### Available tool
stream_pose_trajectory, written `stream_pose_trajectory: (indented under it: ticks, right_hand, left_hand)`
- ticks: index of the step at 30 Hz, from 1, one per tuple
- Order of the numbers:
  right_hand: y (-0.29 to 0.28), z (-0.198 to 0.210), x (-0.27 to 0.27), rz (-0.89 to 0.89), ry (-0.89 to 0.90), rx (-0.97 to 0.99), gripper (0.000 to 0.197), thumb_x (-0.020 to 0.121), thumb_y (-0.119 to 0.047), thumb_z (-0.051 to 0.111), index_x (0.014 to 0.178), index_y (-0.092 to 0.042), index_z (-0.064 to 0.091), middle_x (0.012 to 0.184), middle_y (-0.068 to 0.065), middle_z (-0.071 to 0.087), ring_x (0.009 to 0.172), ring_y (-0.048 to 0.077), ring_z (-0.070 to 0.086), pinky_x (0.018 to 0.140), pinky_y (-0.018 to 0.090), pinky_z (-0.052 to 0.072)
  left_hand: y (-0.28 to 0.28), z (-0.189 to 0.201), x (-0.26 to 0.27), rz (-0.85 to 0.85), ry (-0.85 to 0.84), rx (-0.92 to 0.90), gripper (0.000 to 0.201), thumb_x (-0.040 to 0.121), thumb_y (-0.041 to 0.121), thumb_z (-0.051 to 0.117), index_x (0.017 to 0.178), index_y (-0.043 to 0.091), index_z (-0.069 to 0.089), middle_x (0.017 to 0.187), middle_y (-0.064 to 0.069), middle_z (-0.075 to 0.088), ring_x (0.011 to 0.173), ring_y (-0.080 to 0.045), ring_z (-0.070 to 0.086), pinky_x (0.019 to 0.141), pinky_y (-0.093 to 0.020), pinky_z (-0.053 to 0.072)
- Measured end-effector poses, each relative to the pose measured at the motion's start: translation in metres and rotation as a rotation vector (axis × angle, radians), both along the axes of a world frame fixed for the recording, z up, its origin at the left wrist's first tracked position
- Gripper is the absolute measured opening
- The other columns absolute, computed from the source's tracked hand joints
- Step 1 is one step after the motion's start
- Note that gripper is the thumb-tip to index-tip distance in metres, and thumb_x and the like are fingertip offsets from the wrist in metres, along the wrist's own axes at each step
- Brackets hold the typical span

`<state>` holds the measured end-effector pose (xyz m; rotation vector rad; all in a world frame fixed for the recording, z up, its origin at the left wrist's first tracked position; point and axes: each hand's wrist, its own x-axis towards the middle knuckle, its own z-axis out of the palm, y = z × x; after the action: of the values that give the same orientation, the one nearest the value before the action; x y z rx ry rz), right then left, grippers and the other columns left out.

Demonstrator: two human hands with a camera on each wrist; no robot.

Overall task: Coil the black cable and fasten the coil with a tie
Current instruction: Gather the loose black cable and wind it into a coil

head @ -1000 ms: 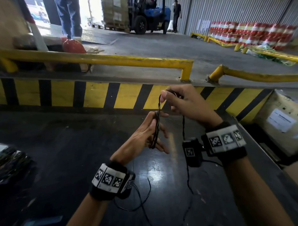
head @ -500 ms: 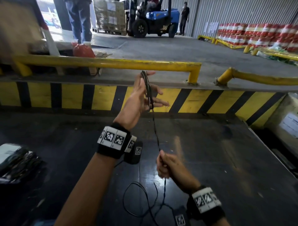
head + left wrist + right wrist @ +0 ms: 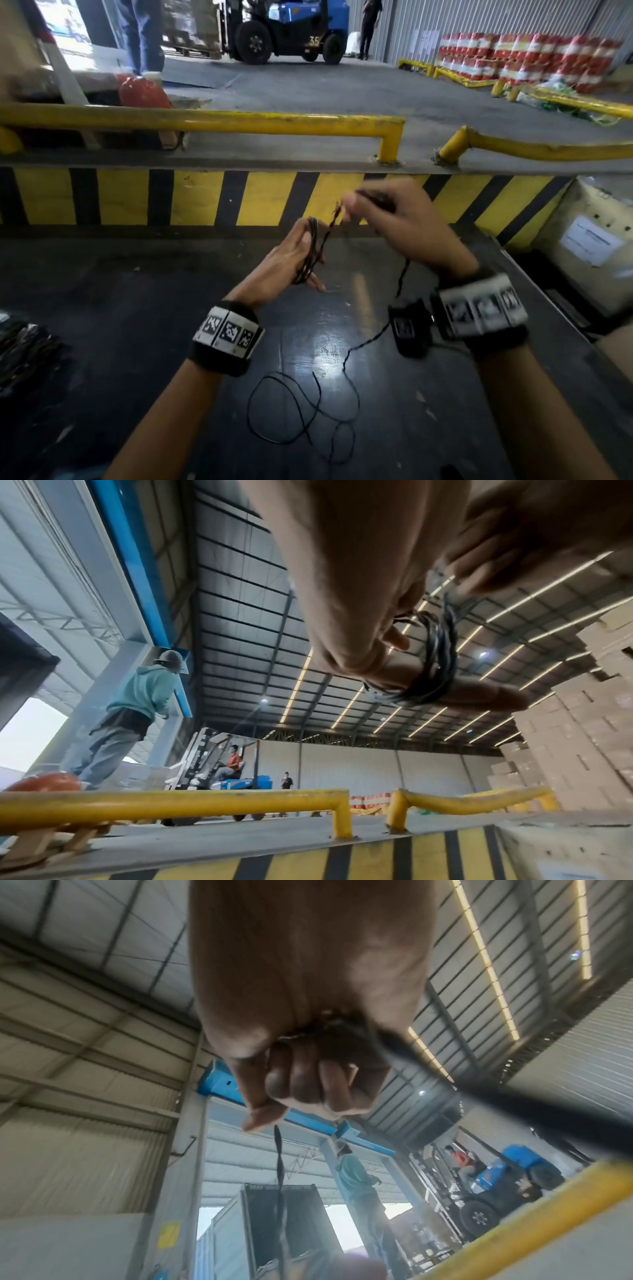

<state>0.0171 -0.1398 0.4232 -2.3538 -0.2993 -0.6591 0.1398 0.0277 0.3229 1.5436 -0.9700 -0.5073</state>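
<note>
Above the dark table (image 3: pixel 137 325), the left hand (image 3: pixel 284 260), fingers straight, served as former for the coil (image 3: pixel 310 253). The right hand (image 3: pixel 394 222) pinched the black cable (image 3: pixel 329 229), seemingly to add a turn

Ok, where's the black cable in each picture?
Head: the black cable is in the middle, looped round the left hand, pinched by the right hand, the rest lying loose below.
Left wrist: black cable upper right, wound round the fingers.
Right wrist: black cable leaves the right hand in the middle, crossing right.
Shared landmark: the blue forklift at the back.
</note>
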Motion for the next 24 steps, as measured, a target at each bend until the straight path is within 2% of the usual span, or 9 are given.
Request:
stream_pose_trajectory:
  ticks: [3,6,9,11,12,14,16,19,24]
  right_hand:
    - [-0.020,0.002,0.039,-0.066,0.014,0.063,0.034,0.102,-0.028,0.056,0.075,-0.013,0.071,0.054,-0.009,0.054,0.050,0.004,0.044,0.053,0.020,0.034]
    - [-0.028,-0.030,0.064,-0.061,0.157,0.234,0.044,0.099,-0.040,0.056,0.068,-0.008,0.063,0.059,0.020,0.044,0.052,0.017,0.040,0.052,0.026,0.034]
    - [-0.018,-0.084,0.068,-0.050,0.301,0.486,0.047,0.104,-0.040,0.047,0.073,-0.009,0.064,0.060,0.013,0.041,0.045,0.010,0.040,0.057,0.024,0.030]
    - [-0.002,-0.121,0.061,-0.010,0.375,0.693,0.047,0.107,-0.033,0.041,0.083,0.001,0.063,0.056,0.000,0.048,0.045,0.005,0.044,0.053,0.024,0.031]
    - [0.007,-0.138,0.054,0.027,0.420,0.801,0.042,0.107,-0.032,0.040,0.082,-0.006,0.062,0.054,-0.008,0.048,0.046,0.005,0.043,0.050,0.023,0.030]
    - [0.026,-0.165,0.037,0.100,0.489,0.909,0.039,0.102,-0.042,0.044,0.073,-0.021,0.058,0.054,-0.009,0.040,0.051,0.011,0.034,0.051,0.024,0.027]
    - [0.040,-0.183,0.018,0.152,0.541,0.888,0.045,0.099,-0.049,0.044,0.066,-0.019,0.053,0.057,-0.004,0.036,0.052,0.013,0.031,0.053,0.026,0.028]
    - [0.049,-0.189,-0.003,0.229,0.577,0.826,0.050,0.105,-0.044,0.036,0.067,-0.017,0.053,0.059,0.001,0.034,0.052,0.016,0.032,0.051,0.024,0.033]
    - [0.042,-0.135,-0.019,0.212,0.449,0.517,0.054,0.102,-0.046,0.045,0.073,-0.005,0.063,0.053,-0.002,0.043,0.045,0.015,0.044,0.047,0.028,0.041]
  left_hand:
    - [-0.001,-0.002,-0.025,-0.124,0.097,-0.079,0.035,0.107,0.042,0.027,0.134,0.033,0.045,0.109,-0.032,0.059,0.070,-0.040,0.073,0.070,-0.039,0.060]
    - [0.002,0.008,-0.041,-0.205,0.208,-0.193,0.036,0.106,0.041,0.023,0.133,0.030,0.045,0.102,-0.029,0.062,0.064,-0.037,0.072,0.066,-0.038,0.060]
    - [0.007,0.020,-0.043,-0.248,0.271,-0.320,0.039,0.108,0.037,0.019,0.138,0.025,0.039,0.106,-0.026,0.060,0.070,-0.038,0.069,0.074,-0.050,0.057]
    - [0.008,0.027,-0.038,-0.227,0.278,-0.374,0.040,0.108,0.035,0.017,0.141,0.024,0.037,0.109,-0.027,0.058,0.079,-0.039,0.064,0.082,-0.061,0.049]
    - [0.008,0.031,-0.033,-0.207,0.270,-0.389,0.041,0.108,0.036,0.017,0.142,0.024,0.037,0.110,-0.026,0.058,0.081,-0.040,0.064,0.083,-0.060,0.049]
    - [0.008,0.037,-0.020,-0.144,0.241,-0.404,0.041,0.109,0.037,0.015,0.143,0.026,0.035,0.110,-0.023,0.060,0.080,-0.038,0.070,0.082,-0.049,0.056]
    - [0.006,0.041,-0.003,-0.054,0.229,-0.420,0.041,0.110,0.036,0.014,0.145,0.024,0.033,0.109,-0.021,0.060,0.082,-0.039,0.072,0.083,-0.047,0.058]
    - [0.002,0.041,0.022,0.098,0.211,-0.410,0.041,0.111,0.035,0.016,0.146,0.024,0.033,0.109,-0.021,0.059,0.091,-0.045,0.071,0.082,-0.045,0.060]
    - [-0.006,0.015,0.049,0.246,0.103,-0.190,0.037,0.111,0.033,0.019,0.145,0.026,0.032,0.111,-0.022,0.055,0.084,-0.039,0.074,0.077,-0.035,0.063]
